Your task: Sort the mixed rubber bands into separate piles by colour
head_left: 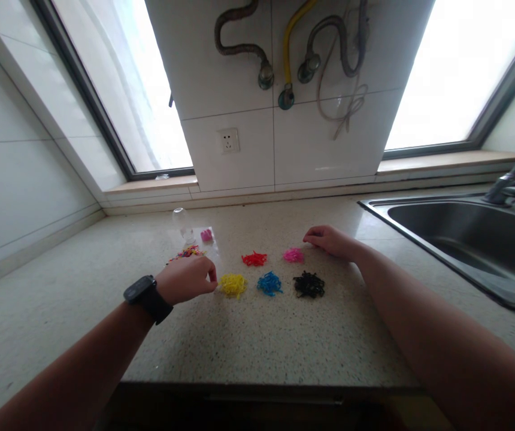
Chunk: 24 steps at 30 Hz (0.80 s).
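Small heaps of what look like tiny rubber bands lie on the counter, sorted by colour: yellow, red, blue, pink and black. My left hand, with a dark watch on its wrist, has its fingers pinched just left of the yellow heap. Behind it is a mixed-colour heap, partly covered by the hand. My right hand rests to the right of the pink heap, fingertips pressed together. Whatever either pinch holds is too small to make out.
A clear jar and a pink lump-shaped piece stand behind the mixed heap. At the right is a steel sink with a tap. Hoses and a wall socket are on the tiled wall. The counter's front edge lies near me.
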{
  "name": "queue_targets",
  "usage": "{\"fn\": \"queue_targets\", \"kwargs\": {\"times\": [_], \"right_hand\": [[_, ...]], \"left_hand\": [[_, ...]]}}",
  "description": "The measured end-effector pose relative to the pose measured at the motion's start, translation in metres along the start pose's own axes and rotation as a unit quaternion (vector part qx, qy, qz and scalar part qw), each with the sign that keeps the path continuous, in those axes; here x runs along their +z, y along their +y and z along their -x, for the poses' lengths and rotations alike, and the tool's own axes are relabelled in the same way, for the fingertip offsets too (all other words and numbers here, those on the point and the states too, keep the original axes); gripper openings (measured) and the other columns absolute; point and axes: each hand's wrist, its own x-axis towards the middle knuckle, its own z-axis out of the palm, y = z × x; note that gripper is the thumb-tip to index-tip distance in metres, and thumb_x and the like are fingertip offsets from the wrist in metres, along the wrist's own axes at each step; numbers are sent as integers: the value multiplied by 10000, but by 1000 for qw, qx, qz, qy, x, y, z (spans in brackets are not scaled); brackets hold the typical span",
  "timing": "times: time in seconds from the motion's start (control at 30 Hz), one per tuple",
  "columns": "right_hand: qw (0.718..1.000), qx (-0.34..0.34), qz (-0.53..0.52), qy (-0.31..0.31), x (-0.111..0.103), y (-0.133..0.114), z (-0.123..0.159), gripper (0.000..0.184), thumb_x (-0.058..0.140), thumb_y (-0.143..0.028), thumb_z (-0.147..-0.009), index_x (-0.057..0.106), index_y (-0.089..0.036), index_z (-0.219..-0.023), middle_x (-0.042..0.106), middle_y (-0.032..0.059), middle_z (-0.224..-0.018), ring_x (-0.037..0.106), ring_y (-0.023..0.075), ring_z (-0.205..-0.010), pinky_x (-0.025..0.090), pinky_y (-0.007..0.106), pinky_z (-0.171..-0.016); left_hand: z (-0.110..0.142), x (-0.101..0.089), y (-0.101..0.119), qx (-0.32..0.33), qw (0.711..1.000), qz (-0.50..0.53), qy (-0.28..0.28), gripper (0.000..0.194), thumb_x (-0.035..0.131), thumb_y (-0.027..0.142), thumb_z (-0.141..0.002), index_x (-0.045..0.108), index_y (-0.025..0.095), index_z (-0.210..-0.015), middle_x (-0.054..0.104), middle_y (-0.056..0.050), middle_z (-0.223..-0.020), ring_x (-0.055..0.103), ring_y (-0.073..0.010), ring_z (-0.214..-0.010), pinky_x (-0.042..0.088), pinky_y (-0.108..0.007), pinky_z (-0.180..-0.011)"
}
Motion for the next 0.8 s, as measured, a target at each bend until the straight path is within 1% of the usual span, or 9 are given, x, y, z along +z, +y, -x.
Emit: {"fn": "queue_targets", "kwargs": {"times": [0.2,0.3,0.4,0.47,0.53,0.6,0.63,0.73,0.8], "right_hand": [[1000,5,-3,-10,1,4,-3,367,583,-482,-816,718,-159,-926,599,18,-669,446,110,-529,333,254,-501],[1000,7,-3,-12,1,7,-5,372,579,-490,-817,715,-163,-934,589,12,-669,446,112,-527,330,256,-497],[1000,0,-3,-17,1,8,-5,372,572,-490,-826,714,-164,-935,579,8,-668,443,108,-529,325,249,-493],[1000,-3,-1,-15,1,9,-5,373,576,-493,-825,717,-163,-926,584,11,-672,446,107,-535,330,246,-498],[1000,1,-3,-14,1,9,-5,375,583,-500,-821,718,-166,-927,589,12,-676,446,106,-535,332,243,-497],[1000,3,-11,-16,1,9,-5,372,585,-500,-821,715,-170,-932,583,11,-675,439,104,-528,328,241,-487],[1000,3,-14,-19,1,9,-5,367,585,-498,-822,712,-170,-929,577,9,-671,435,103,-524,326,240,-481],[1000,0,-16,-23,1,8,-4,356,580,-489,-828,706,-167,-911,559,4,-659,430,102,-517,320,240,-469],[1000,-1,-11,-20,1,5,-3,360,578,-491,-828,704,-164,-909,557,4,-659,429,101,-515,315,241,-466]], "left_hand": [[1,-3,3,26,999,21,-18,205,597,338,-774,776,240,-796,716,-28,-744,645,-179,-692,435,-273,-641],[3,-10,4,42,998,35,-34,207,613,362,-790,778,241,-816,706,-16,-727,632,-165,-680,420,-266,-629],[8,-18,12,61,996,45,-50,200,631,381,-820,772,238,-827,687,-5,-714,607,-151,-656,390,-263,-599],[15,-21,26,100,992,54,-57,213,628,400,-855,760,233,-836,675,1,-719,592,-141,-649,376,-259,-588],[23,-20,44,181,979,67,-61,232,626,429,-886,746,233,-856,662,8,-723,588,-132,-663,383,-254,-607],[31,-12,64,269,958,76,-62,241,633,451,-898,729,233,-863,651,19,-711,588,-123,-667,388,-247,-618],[34,-5,74,303,947,87,-62,235,629,442,-908,720,229,-868,651,23,-709,586,-114,-656,387,-240,-609],[41,20,97,357,926,117,-18,215,639,413,-909,692,218,-833,657,27,-690,597,-111,-649,384,-240,-592],[43,37,106,389,912,130,-6,216,641,415,-902,678,222,-812,665,27,-685,606,-117,-665,388,-243,-596]]}}
